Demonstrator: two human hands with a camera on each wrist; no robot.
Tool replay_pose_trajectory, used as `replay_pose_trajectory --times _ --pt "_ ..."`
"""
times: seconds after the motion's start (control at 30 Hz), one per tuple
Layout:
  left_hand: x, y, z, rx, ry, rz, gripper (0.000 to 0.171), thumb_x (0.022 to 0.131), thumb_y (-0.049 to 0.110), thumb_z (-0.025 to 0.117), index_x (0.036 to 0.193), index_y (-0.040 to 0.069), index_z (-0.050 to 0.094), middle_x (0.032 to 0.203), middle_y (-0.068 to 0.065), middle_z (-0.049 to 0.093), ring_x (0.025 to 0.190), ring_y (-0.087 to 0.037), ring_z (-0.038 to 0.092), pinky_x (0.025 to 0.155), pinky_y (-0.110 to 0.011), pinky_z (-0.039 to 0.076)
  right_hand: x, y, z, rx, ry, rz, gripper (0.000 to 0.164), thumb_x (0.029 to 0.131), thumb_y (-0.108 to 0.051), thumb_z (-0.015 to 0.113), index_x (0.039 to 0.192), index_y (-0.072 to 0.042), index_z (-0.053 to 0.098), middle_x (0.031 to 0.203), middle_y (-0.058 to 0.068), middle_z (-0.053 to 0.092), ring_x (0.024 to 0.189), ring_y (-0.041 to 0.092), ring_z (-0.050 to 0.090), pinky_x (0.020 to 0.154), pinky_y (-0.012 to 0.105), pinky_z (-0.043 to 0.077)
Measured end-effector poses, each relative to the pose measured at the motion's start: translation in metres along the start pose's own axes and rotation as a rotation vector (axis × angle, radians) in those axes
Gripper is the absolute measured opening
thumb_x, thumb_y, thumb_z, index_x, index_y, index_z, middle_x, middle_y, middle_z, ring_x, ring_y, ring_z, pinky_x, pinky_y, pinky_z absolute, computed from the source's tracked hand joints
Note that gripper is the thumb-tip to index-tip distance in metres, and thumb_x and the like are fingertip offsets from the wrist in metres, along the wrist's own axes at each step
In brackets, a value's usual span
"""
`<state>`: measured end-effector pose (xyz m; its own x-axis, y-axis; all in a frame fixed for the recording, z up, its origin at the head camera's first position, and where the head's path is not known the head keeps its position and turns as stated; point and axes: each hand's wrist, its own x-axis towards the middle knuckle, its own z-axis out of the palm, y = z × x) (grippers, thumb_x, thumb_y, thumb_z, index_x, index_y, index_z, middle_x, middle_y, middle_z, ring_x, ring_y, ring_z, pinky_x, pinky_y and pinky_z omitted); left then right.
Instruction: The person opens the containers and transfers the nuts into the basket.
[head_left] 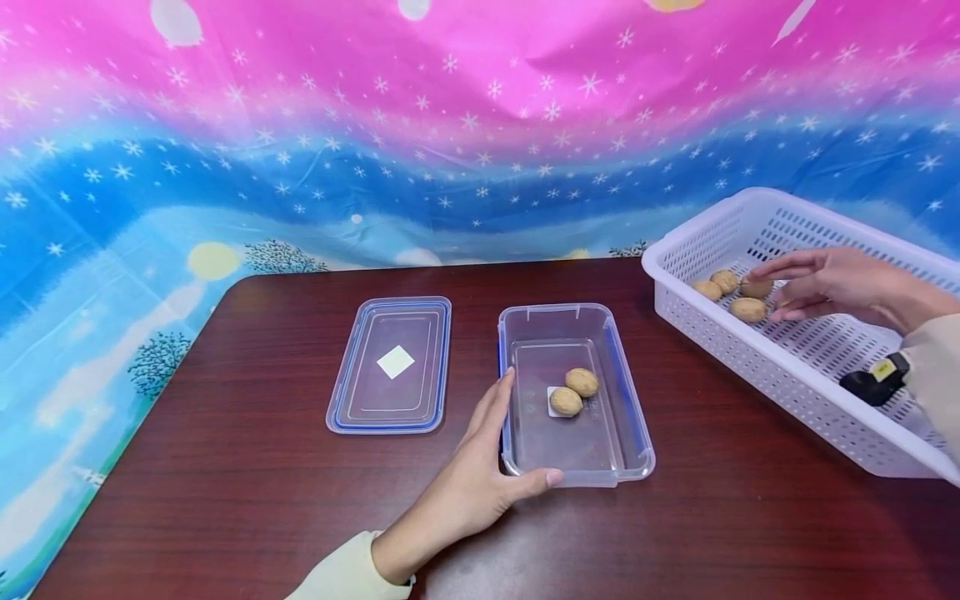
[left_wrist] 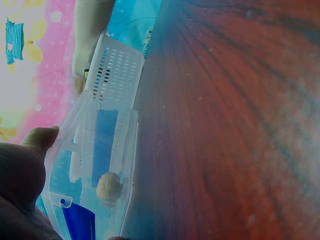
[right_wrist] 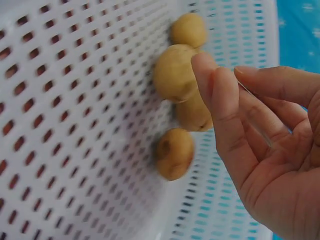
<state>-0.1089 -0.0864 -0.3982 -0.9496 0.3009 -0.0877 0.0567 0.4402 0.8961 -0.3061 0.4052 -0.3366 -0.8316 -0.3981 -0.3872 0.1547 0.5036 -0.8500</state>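
A clear plastic container (head_left: 555, 454) with blue side clips stands on the table, two walnuts (head_left: 581, 382) lying in it. My left hand (head_left: 476, 483) spans its near left corner, fingers stretched along the left wall and thumb on the front rim. To the right, my right hand (head_left: 832, 287) reaches into a white perforated basket (head_left: 780, 379). Several walnuts (right_wrist: 175, 152) lie together there, one partly behind my fingertips. In the right wrist view, my fingers (right_wrist: 226, 95) bend loosely close to the thumb, with no walnut visible between them.
Left of the container, its clear lid (head_left: 390, 396) with a blue seal and a pale square label lies flat. A patterned cloth (head_left: 450, 125) hangs behind the dark wooden table (head_left: 247, 467). The basket's raised walls surround the right hand.
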Motion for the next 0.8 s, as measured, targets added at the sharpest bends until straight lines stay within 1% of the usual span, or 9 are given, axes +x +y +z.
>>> replay_pose_trajectory --times 0.07,0.23,0.3,0.4,0.53,0.6,0.7,0.73,0.8 --pt "0.000 0.000 0.000 -0.001 -0.001 0.000 0.115 0.083 0.042 0.088 0.169 0.033 0.013 0.174 0.004 0.019 0.157 -0.024 0.028 0.123 -0.058 0.030 -0.003 -0.007 0.000 -0.011 0.031 0.006 0.052 0.108 -0.003 0.051 0.112 -0.050 0.071 0.113 -0.028 0.073 0.093 0.019 0.078 0.084 0.036 0.063" --pt "0.000 0.000 0.000 -0.002 0.000 0.003 0.115 0.083 0.043 0.088 0.169 0.033 0.013 0.174 0.004 0.019 0.157 -0.024 0.028 0.123 -0.058 0.030 -0.010 -0.027 0.001 -0.090 0.093 -0.009 0.049 0.109 -0.008 0.052 0.112 -0.053 0.070 0.110 -0.027 0.073 0.096 0.015 0.077 0.085 0.032 0.062" --pt "0.000 0.000 0.000 -0.003 -0.001 0.002 0.115 0.083 0.043 0.088 0.169 0.034 0.013 0.174 0.004 0.019 0.157 -0.024 0.028 0.123 -0.058 0.030 -0.014 -0.035 0.003 -0.129 0.101 -0.053 0.050 0.109 -0.007 0.051 0.114 -0.054 0.069 0.112 -0.028 0.072 0.097 0.014 0.077 0.084 0.030 0.062" --pt "0.000 0.000 0.000 -0.004 0.001 -0.002 0.115 0.083 0.044 0.088 0.169 0.036 0.012 0.174 0.005 0.018 0.157 -0.024 0.028 0.122 -0.058 0.030 -0.017 -0.049 0.010 -0.191 0.117 -0.082 0.049 0.110 -0.011 0.050 0.117 -0.056 0.067 0.114 -0.032 0.070 0.098 0.011 0.076 0.081 0.027 0.061" --pt "0.000 0.000 0.000 -0.005 0.003 -0.003 0.115 0.083 0.043 0.088 0.169 0.034 0.012 0.174 0.005 0.018 0.157 -0.024 0.028 0.122 -0.058 0.030 -0.023 -0.069 0.026 -0.261 0.163 -0.091 0.042 0.110 -0.016 0.054 0.119 -0.056 0.064 0.115 -0.034 0.068 0.098 0.008 0.075 0.079 0.026 0.061" --pt "-0.001 0.000 0.000 -0.005 0.004 0.000 0.115 0.083 0.043 0.088 0.169 0.033 0.013 0.174 0.004 0.019 0.157 -0.024 0.028 0.123 -0.058 0.030 -0.026 -0.078 0.037 -0.297 0.186 -0.102 0.040 0.107 -0.017 0.059 0.121 -0.054 0.064 0.117 -0.035 0.066 0.098 0.005 0.074 0.079 0.027 0.061" --pt "0.000 0.000 0.000 -0.003 0.003 0.001 0.115 0.083 0.043 0.088 0.170 0.032 0.013 0.174 0.004 0.019 0.157 -0.024 0.028 0.123 -0.057 0.030 -0.032 -0.089 0.055 -0.358 0.225 -0.127 0.040 0.103 -0.016 0.067 0.124 -0.050 0.065 0.119 -0.034 0.063 0.101 -0.002 0.070 0.078 0.027 0.061" --pt "0.000 0.000 0.000 -0.001 0.003 0.001 0.115 0.083 0.043 0.088 0.170 0.032 0.013 0.174 0.004 0.019 0.157 -0.024 0.028 0.123 -0.057 0.030 -0.034 -0.093 0.060 -0.378 0.236 -0.132 0.041 0.102 -0.016 0.069 0.125 -0.049 0.065 0.120 -0.033 0.063 0.101 -0.003 0.069 0.077 0.027 0.060" --pt "-0.001 0.000 0.000 0.001 0.004 0.001 0.115 0.083 0.043 0.088 0.170 0.032 0.013 0.174 0.004 0.019 0.157 -0.024 0.029 0.122 -0.058 0.030 -0.037 -0.098 0.070 -0.392 0.247 -0.137 0.040 0.101 -0.018 0.070 0.126 -0.049 0.065 0.121 -0.028 0.063 0.096 0.002 0.071 0.072 0.032 0.062"
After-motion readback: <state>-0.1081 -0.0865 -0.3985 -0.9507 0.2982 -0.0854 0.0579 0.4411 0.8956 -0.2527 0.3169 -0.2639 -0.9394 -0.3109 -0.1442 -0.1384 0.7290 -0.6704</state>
